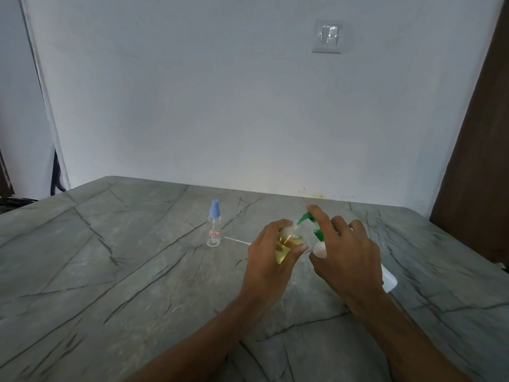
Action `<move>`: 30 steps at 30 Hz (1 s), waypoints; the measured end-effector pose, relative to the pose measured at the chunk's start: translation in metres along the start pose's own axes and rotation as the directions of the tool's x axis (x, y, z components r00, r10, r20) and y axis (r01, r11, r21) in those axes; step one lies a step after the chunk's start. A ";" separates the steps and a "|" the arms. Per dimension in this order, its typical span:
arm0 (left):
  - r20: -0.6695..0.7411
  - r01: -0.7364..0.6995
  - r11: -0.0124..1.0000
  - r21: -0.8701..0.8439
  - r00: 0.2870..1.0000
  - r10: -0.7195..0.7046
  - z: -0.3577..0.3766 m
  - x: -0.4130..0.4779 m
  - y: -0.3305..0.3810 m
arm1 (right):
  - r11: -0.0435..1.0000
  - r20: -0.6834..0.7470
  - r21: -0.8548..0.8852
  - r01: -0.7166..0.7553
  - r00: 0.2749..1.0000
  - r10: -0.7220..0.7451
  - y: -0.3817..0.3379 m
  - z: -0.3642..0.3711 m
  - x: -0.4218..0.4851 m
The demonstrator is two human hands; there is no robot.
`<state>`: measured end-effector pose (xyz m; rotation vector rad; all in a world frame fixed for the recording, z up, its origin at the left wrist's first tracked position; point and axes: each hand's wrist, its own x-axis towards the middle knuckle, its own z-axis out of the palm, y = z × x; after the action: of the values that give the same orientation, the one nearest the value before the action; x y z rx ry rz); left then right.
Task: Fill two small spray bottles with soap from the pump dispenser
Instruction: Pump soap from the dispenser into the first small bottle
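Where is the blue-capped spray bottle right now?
The blue-capped spray bottle stands upright on the grey table in the head view, left of the left hand, a thin white tube lying just to its right.

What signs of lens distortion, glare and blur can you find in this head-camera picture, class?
Head view: the wide lens leans the wall corner and brown panel edge inward; glare whitens the wall switch; the left hand on the soap-filled bottle and the right hand on the pump dispenser look slightly blurred, the blue-capped bottle sharper; light is dim and even, shadows faint.
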<state>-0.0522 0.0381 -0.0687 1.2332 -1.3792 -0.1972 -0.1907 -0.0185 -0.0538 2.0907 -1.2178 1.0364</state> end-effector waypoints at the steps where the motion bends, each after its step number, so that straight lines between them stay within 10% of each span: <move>1: 0.000 0.000 1.000 -0.002 1.000 0.000 0.000 0.000 0.001 | 1.000 0.000 -0.006 0.000 1.000 0.000 0.000 0.000 0.000; 30: -0.005 -0.032 0.999 0.023 0.999 0.032 0.000 0.000 0.003 | 0.999 -0.057 0.038 0.013 0.998 -0.011 -0.001 -0.003 -0.001</move>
<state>-0.0534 0.0391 -0.0666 1.2292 -1.3993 -0.1563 -0.1910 -0.0153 -0.0530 2.0798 -1.1652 1.1144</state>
